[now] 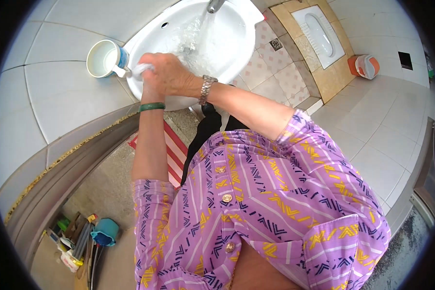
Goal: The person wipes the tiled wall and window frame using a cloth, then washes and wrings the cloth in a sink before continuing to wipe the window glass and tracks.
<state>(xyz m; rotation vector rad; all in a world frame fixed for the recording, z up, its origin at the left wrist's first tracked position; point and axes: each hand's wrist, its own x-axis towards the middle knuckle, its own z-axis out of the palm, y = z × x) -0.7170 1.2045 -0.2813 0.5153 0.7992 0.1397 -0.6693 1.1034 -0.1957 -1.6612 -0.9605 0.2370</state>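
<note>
My right hand (168, 72), with a metal watch at its wrist, is closed over my left hand (152, 87) at the near left side of a white washbasin (136, 48). A bunched white thing (143, 70), which looks like wet cloth, shows between my hands; most of it is hidden. The left fingers are largely covered, and a green bangle circles that wrist. Water runs from the metal tap (215, 5) into the basin, beyond both hands. A white mug (104, 57) with a blue patch stands just left of them.
White tiled ledge (72, 92) borders the basin on the left. Below lies a red-striped mat (174, 157). A teal bucket (105, 231) and several long-handled tools stand at lower left. Far right are a squat toilet (319, 36) and an orange-and-white bin (365, 66).
</note>
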